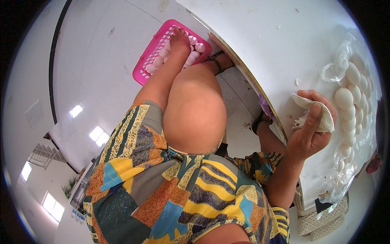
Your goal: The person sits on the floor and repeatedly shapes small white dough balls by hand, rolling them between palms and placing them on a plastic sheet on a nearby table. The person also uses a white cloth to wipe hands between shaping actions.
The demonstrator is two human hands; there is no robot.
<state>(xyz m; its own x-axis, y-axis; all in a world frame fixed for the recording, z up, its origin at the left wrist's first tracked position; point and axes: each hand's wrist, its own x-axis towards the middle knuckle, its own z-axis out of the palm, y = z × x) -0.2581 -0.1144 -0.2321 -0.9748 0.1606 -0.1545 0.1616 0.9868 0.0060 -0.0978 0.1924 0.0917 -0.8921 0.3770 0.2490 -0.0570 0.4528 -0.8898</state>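
My left hand reaches down into a pink plastic basket on the floor. White eggs lie in the basket around it, and I cannot tell if its fingers hold one. Over the table's near edge, my right hand grips a soft white wiping pad, folded over and frayed at one side; whether it is cloth or paper is unclear. Just beyond that hand, white eggs sit close together in rows on the table, with clear plastic wrap about them.
The white table has a curved-looking edge and small white scraps. Beneath it are sandalled feet and a purple scrap. A patterned cushion lies past the table's corner. My bare knee stands between the hands.
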